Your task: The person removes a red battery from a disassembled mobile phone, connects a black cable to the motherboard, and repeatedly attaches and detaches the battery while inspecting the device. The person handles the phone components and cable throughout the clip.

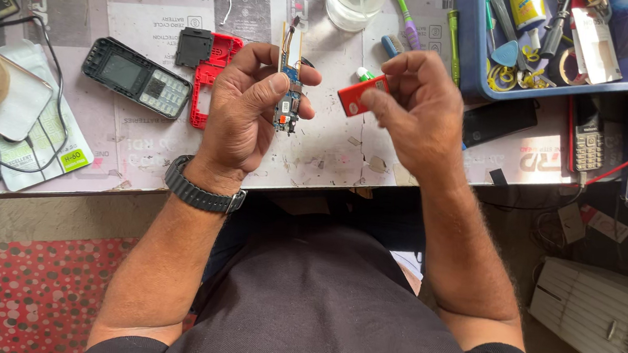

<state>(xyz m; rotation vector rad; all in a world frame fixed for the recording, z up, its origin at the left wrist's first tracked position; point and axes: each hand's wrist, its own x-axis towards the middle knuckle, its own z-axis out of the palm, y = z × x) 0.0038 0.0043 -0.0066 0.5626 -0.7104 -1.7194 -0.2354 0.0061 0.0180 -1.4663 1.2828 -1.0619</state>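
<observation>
Slim blue circuit board (288, 92) in left hand (240, 115) — flat red rectangle (357, 96) in right hand (416, 106)

Bright even daylight, soft faint shadows, sharp focus; mild glare on pale tabletop, slight edge distortion

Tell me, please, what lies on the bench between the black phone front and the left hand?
In the head view, a black square part and a red phone frame lie between the black phone front and the left hand.
</observation>
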